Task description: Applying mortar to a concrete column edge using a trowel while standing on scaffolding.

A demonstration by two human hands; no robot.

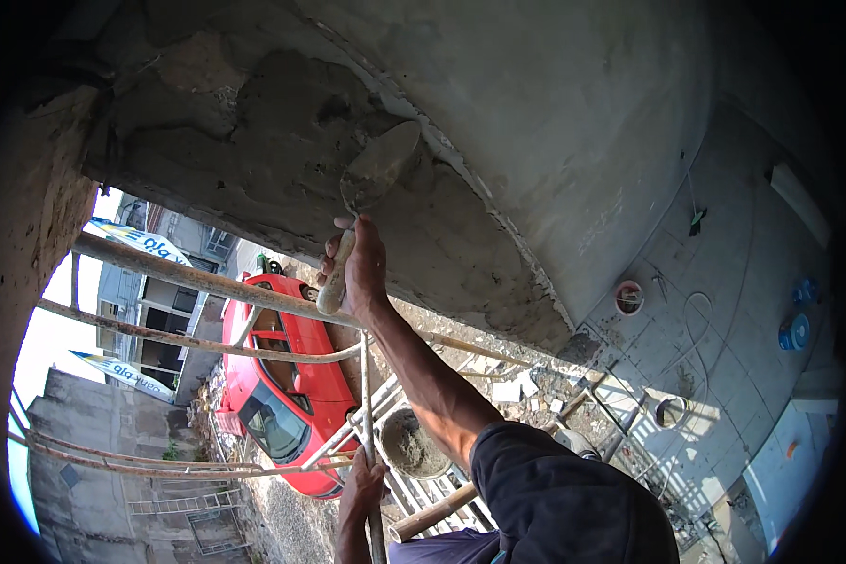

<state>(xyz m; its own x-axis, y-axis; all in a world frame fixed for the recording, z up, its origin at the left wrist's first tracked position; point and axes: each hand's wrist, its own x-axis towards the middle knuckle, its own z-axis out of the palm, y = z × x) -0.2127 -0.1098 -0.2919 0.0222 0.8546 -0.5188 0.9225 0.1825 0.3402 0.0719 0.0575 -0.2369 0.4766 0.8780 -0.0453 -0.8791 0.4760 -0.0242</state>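
My right hand (357, 263) grips the wooden handle of a trowel (382, 164), its metal blade lying against or very close to rough, wet grey mortar (254, 132) on the surface in front of me. Lower down, my left hand (362, 489) is wrapped around a pale scaffold pole (368, 367). Beside that pole, partly behind my right forearm, sits a round container of grey mortar (409, 440).
Scaffold rails (188, 275) cross on the left above a red car (282, 367). A smooth grey wall (583, 141) fills the upper right. Below are a tiled floor (714, 357), a red bucket (628, 297), blue containers (793, 332), hoses and rubble (522, 390).
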